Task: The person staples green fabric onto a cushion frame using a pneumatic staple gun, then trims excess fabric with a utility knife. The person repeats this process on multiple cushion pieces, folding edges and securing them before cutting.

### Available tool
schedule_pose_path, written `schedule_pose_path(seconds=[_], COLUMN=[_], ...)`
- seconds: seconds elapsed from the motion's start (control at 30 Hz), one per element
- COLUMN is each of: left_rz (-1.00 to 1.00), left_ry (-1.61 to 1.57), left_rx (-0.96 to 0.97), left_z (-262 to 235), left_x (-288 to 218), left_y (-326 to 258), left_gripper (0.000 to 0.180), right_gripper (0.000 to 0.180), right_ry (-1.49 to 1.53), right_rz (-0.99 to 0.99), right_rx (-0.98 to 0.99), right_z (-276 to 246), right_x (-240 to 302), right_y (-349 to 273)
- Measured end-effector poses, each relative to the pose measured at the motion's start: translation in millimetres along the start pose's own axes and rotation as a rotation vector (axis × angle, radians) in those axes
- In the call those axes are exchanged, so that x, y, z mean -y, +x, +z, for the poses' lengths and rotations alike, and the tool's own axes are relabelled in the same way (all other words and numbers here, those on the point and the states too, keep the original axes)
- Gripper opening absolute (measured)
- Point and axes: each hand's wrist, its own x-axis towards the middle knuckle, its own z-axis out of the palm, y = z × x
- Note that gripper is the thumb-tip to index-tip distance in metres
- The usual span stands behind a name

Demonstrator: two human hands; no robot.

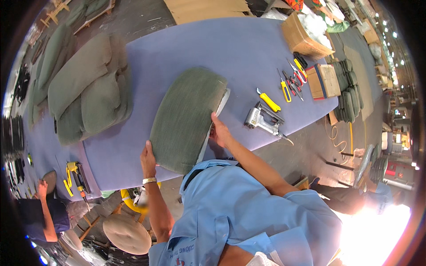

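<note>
A dark green upholstered cushion panel with a curved outline is held just in front of me, over the blue-covered table. Its pale underside edge shows along the right. My left hand, below a wristwatch, grips the panel's lower left edge. On the right edge, my right hand has its thumb on the fabric, with the other fingers partly hidden behind the panel. To the right of that hand lies a silver staple gun with an air hose. A yellow utility knife rests just beyond it.
Stacked green cushions cover the table's left side. At the right are a yellow screwdriver, pliers, a small box and an open carton. Another person's hand is at far left, near a yellow staple gun.
</note>
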Motion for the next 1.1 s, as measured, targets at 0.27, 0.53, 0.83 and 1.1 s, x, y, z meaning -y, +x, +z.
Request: schedule_pose_path(seconds=[0.27, 0.53, 0.83, 1.1], left_rz=[0.175, 0.873, 1.202, 0.671], left_ry=[0.064, 0.06, 0.645, 0.737], left_rx=[-0.006, -0.08, -0.055, 0.166], left_z=[72, 74, -47, 27], left_x=[73, -54, -196, -103], left_y=[17, -36, -129, -102], left_gripper=[0.07, 0.068, 0.088, 0.064], right_gripper=[0.075, 0.05, 0.036, 0.028], right_ry=[-0.358, -1.553, -1.767, -1.439], right_rz=[-0.316, -1.031, -1.128, -1.397], right_rx=[-0.273, 0.145, 0.369, 0.256], right_z=[35, 126, 145, 102], right_x=[63, 181, 212, 117], right_y=[5, -87, -161, -70])
